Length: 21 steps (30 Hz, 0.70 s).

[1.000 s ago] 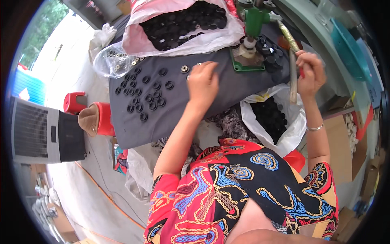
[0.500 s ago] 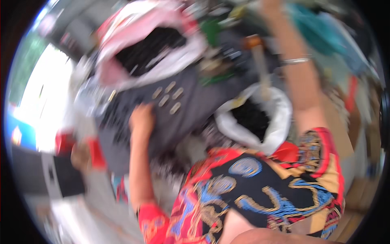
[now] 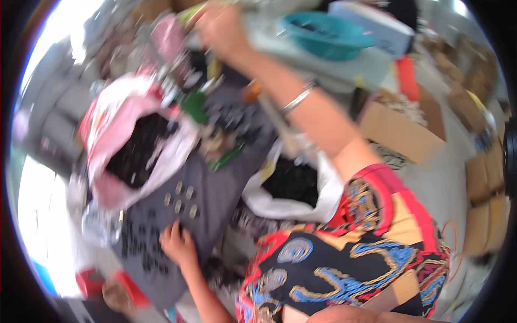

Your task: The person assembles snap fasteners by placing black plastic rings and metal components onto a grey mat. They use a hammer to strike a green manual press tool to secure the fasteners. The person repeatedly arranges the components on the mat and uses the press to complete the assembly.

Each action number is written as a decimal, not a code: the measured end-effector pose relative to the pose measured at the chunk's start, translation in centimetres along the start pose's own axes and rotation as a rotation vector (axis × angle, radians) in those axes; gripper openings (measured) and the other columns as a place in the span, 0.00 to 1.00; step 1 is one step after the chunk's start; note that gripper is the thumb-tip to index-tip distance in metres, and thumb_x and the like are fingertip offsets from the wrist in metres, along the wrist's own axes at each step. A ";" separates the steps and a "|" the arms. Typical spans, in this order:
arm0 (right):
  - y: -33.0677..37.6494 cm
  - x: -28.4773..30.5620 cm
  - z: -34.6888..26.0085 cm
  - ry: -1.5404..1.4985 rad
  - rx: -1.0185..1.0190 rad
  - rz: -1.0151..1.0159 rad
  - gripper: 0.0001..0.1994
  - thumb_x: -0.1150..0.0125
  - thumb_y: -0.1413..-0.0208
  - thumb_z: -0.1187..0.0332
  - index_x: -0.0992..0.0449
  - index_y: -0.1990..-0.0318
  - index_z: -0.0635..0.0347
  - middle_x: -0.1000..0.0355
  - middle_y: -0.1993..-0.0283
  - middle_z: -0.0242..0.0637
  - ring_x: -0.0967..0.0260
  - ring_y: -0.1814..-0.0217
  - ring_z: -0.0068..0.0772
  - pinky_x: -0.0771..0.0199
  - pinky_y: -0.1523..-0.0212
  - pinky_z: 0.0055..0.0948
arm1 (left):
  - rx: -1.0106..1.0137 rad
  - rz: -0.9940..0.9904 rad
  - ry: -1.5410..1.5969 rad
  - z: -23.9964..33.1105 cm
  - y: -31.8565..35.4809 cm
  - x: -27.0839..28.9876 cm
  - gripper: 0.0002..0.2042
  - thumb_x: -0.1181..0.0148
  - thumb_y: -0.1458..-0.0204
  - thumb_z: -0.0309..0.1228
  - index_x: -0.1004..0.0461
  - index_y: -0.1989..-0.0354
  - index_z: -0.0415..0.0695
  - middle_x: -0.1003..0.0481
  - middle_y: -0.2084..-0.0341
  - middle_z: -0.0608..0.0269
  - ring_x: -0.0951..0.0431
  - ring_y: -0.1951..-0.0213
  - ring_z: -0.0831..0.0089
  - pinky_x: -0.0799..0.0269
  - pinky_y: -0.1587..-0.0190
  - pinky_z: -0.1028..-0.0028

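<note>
Since earlier frame: view swung, right hand (image 3: 223, 27) lifted to upper centre, blurred, fingers' grip cannot tell. Left hand (image 3: 176, 245) slid to lower left, fingers spread flat on grey bench (image 3: 215, 191), holding nothing, beside small black discs (image 3: 141, 245). Discs look light, hard, slippery; pinch by rim.

Cluttered workshop: bagged parts (image 3: 134, 156), cardboard boxes (image 3: 401, 134)

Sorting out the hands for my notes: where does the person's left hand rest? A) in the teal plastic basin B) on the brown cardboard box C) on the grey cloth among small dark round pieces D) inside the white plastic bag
C: the left hand lies flat on the grey cloth, beside the small dark round pieces.
</note>
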State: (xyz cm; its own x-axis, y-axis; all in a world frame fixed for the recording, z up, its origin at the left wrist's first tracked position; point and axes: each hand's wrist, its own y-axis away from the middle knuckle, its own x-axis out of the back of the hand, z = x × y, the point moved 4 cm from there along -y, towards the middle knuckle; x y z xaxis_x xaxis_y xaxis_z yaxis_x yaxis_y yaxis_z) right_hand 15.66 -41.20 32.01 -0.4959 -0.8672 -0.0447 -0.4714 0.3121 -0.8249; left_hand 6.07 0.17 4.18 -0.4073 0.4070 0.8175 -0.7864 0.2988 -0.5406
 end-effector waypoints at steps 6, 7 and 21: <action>0.1 2.1 -1.3 -0.107 -0.090 -0.004 0.11 0.54 0.50 0.73 0.25 0.70 0.68 0.37 0.85 0.34 0.41 0.88 0.25 0.37 0.86 0.24 | 0.148 0.145 0.398 2.5 -1.4 -0.2 0.13 0.36 0.54 0.25 0.19 0.58 0.42 0.22 0.62 0.53 0.23 0.59 0.57 0.28 0.53 0.64; 0.4 1.5 -1.2 -0.104 -0.092 -0.015 0.11 0.54 0.50 0.73 0.25 0.70 0.68 0.37 0.85 0.34 0.41 0.88 0.25 0.37 0.86 0.24 | 0.169 0.152 0.439 3.0 -1.2 -0.3 0.13 0.36 0.55 0.24 0.19 0.58 0.42 0.22 0.62 0.53 0.23 0.59 0.58 0.28 0.54 0.64; 0.3 0.8 -1.8 -0.082 -0.003 0.044 0.10 0.57 0.53 0.79 0.26 0.74 0.69 0.33 0.86 0.36 0.38 0.88 0.22 0.38 0.86 0.23 | 0.005 0.042 0.316 5.0 -2.3 -2.9 0.14 0.39 0.55 0.19 0.20 0.58 0.40 0.24 0.59 0.50 0.27 0.56 0.54 0.28 0.56 0.61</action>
State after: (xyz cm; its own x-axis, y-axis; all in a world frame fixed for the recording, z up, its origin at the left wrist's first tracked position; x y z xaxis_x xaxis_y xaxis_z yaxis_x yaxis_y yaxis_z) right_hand 13.84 -41.11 32.73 -0.4551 -0.8813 -0.1271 -0.4522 0.3517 -0.8196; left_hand 6.74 -6.03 4.03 -0.2755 0.6672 0.6921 -0.7749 0.2719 -0.5706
